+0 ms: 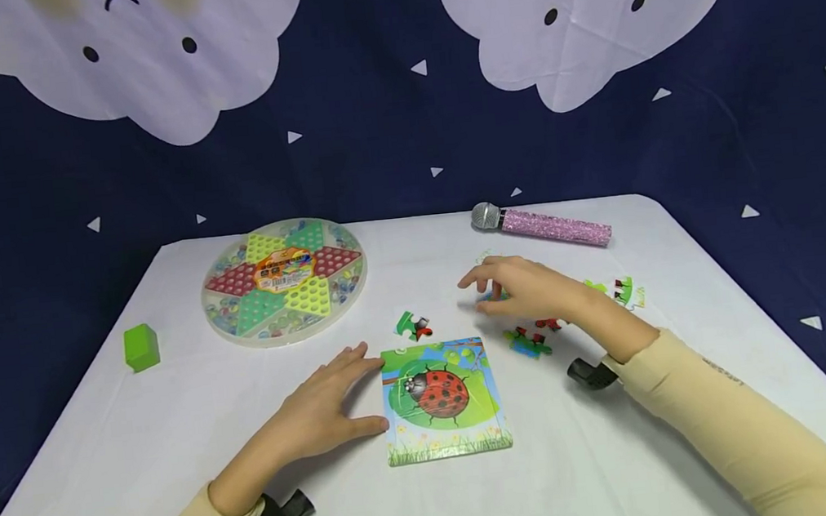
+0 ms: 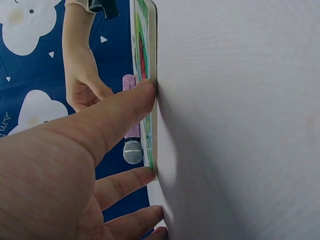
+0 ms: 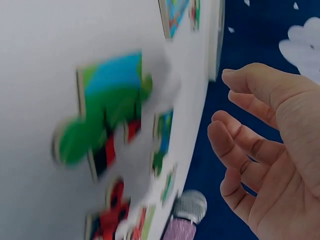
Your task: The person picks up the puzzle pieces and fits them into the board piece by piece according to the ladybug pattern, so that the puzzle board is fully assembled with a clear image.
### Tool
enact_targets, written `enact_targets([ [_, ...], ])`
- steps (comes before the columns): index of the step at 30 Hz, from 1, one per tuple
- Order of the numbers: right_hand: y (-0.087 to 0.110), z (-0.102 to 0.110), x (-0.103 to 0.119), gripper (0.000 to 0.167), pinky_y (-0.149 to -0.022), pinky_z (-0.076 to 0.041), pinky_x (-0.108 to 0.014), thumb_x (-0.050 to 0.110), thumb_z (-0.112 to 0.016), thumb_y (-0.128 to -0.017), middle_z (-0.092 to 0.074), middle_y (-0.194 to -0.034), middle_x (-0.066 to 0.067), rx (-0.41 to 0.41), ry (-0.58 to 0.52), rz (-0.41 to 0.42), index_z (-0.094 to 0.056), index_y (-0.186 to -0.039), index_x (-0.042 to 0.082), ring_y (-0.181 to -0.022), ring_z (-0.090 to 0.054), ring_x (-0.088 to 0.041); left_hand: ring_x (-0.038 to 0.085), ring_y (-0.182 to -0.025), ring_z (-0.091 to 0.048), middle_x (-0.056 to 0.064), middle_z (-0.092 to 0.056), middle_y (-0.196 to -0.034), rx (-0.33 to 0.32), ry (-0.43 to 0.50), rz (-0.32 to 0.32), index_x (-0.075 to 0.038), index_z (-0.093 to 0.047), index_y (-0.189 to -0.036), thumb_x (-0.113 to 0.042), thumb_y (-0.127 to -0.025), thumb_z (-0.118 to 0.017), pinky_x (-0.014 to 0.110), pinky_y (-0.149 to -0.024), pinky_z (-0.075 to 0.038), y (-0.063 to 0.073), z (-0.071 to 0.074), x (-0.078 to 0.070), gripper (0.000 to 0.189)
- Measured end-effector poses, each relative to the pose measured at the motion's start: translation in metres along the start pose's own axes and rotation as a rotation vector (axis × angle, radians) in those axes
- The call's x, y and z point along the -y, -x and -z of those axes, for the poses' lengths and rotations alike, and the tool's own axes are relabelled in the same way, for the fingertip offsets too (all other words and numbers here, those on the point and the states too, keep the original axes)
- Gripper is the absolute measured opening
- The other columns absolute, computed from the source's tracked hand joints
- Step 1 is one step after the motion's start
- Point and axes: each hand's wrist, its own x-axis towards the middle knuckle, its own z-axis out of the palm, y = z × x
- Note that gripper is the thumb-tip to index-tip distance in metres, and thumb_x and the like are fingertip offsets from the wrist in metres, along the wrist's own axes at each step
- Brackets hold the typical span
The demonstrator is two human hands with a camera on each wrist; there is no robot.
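Note:
A square ladybug picture board lies on the white table in front of the person. At its left edge rests the left hand, thumb and index fingertip against the side, fingers extended; the left wrist view shows this thumb along the board's edge. Raised over loose jigsaw pieces right of the board is the right hand, fingers loosely bent, nothing between them. A green and blue jigsaw piece lies below it in the right wrist view. One more jigsaw piece lies just behind the board.
Further jigsaw pieces lie at the right, partly hidden by the right arm. A round Chinese checkers set with marbles sits back left, a green block at the left edge. A pink glittery microphone lies along the back.

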Motion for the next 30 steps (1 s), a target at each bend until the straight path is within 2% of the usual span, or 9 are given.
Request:
enact_targets([
  [7,0.019,0.012,-0.018,0.041,-0.073,-0.056,-0.03,0.016,-0.078,-0.098,-0.075,-0.111,-0.01,-0.002,-0.028,-0.06,-0.071,-0.137,0.007,-0.087,-0.07,-0.012,0.044,-0.162,-0.033,0.018,-0.039,-0.172,0.002,-0.003,-0.003,-0.013,-0.055,-0.156,-0.047,-0.088,-0.087,0.072,-0.128,-0.028,-0.001,0.0,-0.001,0.083],
  [13,0.039,0.013,-0.023,0.036,-0.07,-0.057,-0.026,0.01,-0.075,-0.097,-0.075,-0.111,-0.008,0.092,-0.113,-0.101,-0.074,-0.134,0.01,-0.086,-0.067,-0.01,0.045,-0.162,-0.032,0.019,-0.039,-0.172,0.003,0.006,0.0,-0.012,-0.055,-0.156,-0.046,-0.088,-0.088,0.072,-0.127,-0.028,0.0,0.001,-0.002,0.083],
  [17,0.051,0.013,-0.021,0.038,-0.067,-0.055,-0.025,0.011,-0.079,-0.095,-0.075,-0.109,-0.006,0.156,-0.185,-0.113,-0.075,-0.132,0.012,-0.083,-0.065,-0.013,0.045,-0.162,-0.032,0.019,-0.039,-0.172,0.003,0.01,0.001,-0.012,-0.055,-0.156,-0.046,-0.088,-0.088,0.072,-0.127,-0.027,0.0,0.002,-0.001,0.083],
  [21,0.061,0.012,-0.016,0.044,-0.071,-0.054,-0.025,0.013,-0.086,-0.089,-0.073,-0.106,-0.004,0.192,-0.218,-0.13,-0.075,-0.132,0.013,-0.084,-0.064,-0.017,0.044,-0.162,-0.032,0.019,-0.039,-0.173,0.004,0.01,0.005,-0.012,-0.055,-0.156,-0.046,-0.088,-0.087,0.072,-0.128,-0.027,0.001,0.002,-0.001,0.083],
  [26,0.065,0.009,-0.016,0.052,-0.077,-0.053,-0.026,0.015,-0.092,-0.082,-0.069,-0.104,-0.002,0.209,-0.204,-0.135,-0.075,-0.131,0.017,-0.088,-0.064,-0.017,0.045,-0.162,-0.031,0.019,-0.038,-0.173,0.0,0.026,0.002,-0.012,-0.055,-0.156,-0.047,-0.088,-0.087,0.072,-0.128,-0.026,0.001,0.001,0.0,0.083],
  [30,0.068,0.005,-0.017,0.052,-0.077,-0.051,-0.026,0.012,-0.091,-0.082,-0.068,-0.103,-0.001,0.231,-0.218,-0.156,-0.075,-0.131,0.019,-0.088,-0.061,-0.017,0.045,-0.161,-0.032,0.02,-0.04,-0.172,-0.03,0.023,-0.041,-0.014,-0.055,-0.156,-0.053,-0.088,-0.085,0.073,-0.126,-0.029,-0.001,-0.007,0.01,0.084],
])
